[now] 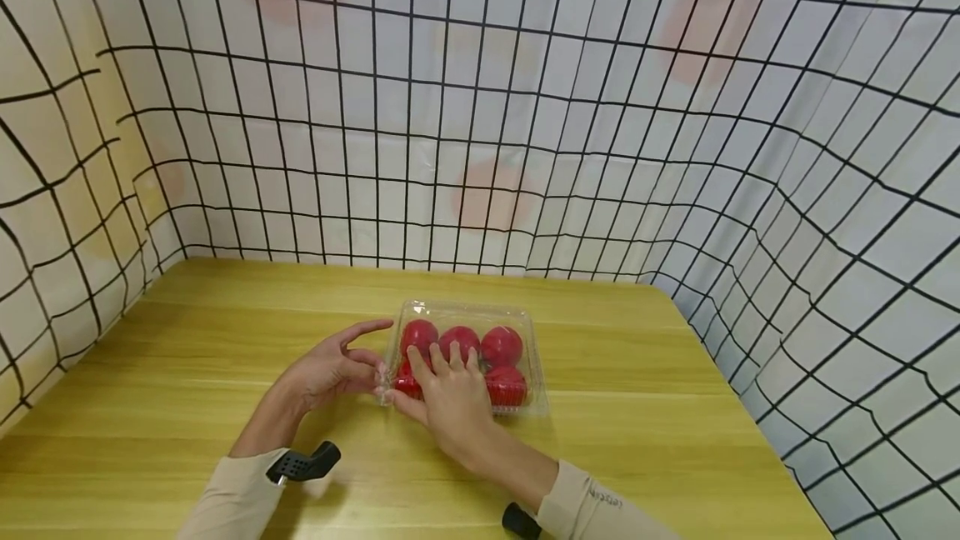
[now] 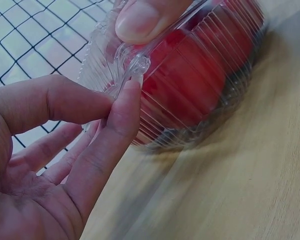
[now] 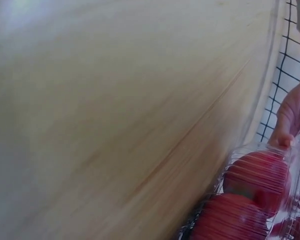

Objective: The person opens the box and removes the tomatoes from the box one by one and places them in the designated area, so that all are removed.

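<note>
A clear plastic clamshell box [image 1: 536, 357] lies on the table with several round red fruits [image 1: 502, 346] inside; I cannot tell their exact kind. At its left side my left hand [image 1: 333, 369] pinches the rim near the front corner between thumb and forefinger. That pinch shows up close in the left wrist view, where the hand [image 2: 45, 185] has its other fingers loosely extended. My right hand [image 1: 457, 407] rests flat on the lid, fingers spread over the fruits and thumb pressing near the same corner. In the right wrist view the ribbed box wall [image 3: 230, 187] appears at lower right.
The wooden table [image 1: 637, 423] extends around the box. White cloth with a black grid [image 1: 480, 123] encloses its back and both sides. A black wrist device [image 1: 303, 463] sits at the left sleeve, another [image 1: 520, 521] near the right one.
</note>
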A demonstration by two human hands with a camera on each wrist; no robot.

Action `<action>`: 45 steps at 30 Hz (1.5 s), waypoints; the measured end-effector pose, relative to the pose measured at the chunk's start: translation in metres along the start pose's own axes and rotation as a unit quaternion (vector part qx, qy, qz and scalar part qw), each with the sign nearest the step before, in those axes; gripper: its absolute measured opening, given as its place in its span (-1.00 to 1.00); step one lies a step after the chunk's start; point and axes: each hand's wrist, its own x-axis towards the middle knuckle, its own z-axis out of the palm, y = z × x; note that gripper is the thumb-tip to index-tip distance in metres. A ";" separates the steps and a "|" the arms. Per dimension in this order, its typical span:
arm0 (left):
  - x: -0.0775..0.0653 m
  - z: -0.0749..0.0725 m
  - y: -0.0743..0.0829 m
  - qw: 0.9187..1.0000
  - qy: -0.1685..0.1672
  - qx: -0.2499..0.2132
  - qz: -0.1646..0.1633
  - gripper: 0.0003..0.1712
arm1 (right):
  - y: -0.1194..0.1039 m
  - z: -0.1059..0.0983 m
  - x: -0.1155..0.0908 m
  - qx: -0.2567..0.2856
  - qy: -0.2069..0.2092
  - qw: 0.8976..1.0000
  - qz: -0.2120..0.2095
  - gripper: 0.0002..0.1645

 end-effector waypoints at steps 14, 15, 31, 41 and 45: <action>0.002 -0.001 0.004 1.000 -0.014 0.004 0.002 0.02 | 0.006 -0.001 0.004 -0.003 0.007 1.000 0.004 -0.07; 0.001 -0.001 0.004 1.000 -0.013 0.005 0.002 0.02 | 0.006 -0.002 0.003 -0.002 0.009 1.000 0.003 -0.06; -0.002 -0.001 0.003 1.000 -0.010 0.019 -0.006 0.03 | 0.012 -0.010 0.000 0.030 -0.018 0.999 -0.017 0.01; -0.003 -0.001 0.003 1.000 -0.013 0.019 -0.003 0.03 | 0.018 -0.018 -0.001 0.049 -0.018 0.998 -0.018 0.04; -0.003 -0.001 0.002 1.000 -0.012 0.020 -0.002 0.02 | 0.020 -0.021 -0.004 0.025 -0.004 0.999 -0.030 -0.01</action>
